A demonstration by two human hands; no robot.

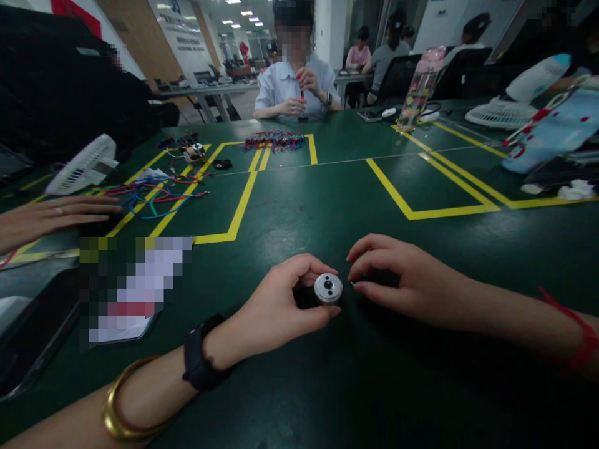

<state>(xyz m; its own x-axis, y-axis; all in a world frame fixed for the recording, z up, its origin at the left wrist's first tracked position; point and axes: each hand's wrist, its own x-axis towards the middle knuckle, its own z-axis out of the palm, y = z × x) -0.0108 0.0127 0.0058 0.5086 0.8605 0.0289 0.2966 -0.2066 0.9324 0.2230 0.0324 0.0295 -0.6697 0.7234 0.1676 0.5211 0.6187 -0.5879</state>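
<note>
Near the middle of the green table, my left hand (285, 299) curls its thumb and fingers around a small round silver motor-like part (328, 288). Its flat face points up and shows a dark centre with a small dark hole on either side. Just to the right, my right hand (402, 274) is apart from the part. Its thumb and fingertips come close together, with a tiny bright speck at the thumb tip, too small to name. A black watch (204, 352) and a gold bangle (119, 399) are on my left arm.
Another person's hand (60, 215) rests at the left by red and blue wires (159, 193). A wire bundle (276, 141) lies before a person opposite (297, 90). Fans (84, 165), a bottle (421, 90) and yellow tape (449, 213) are around the table (299, 206).
</note>
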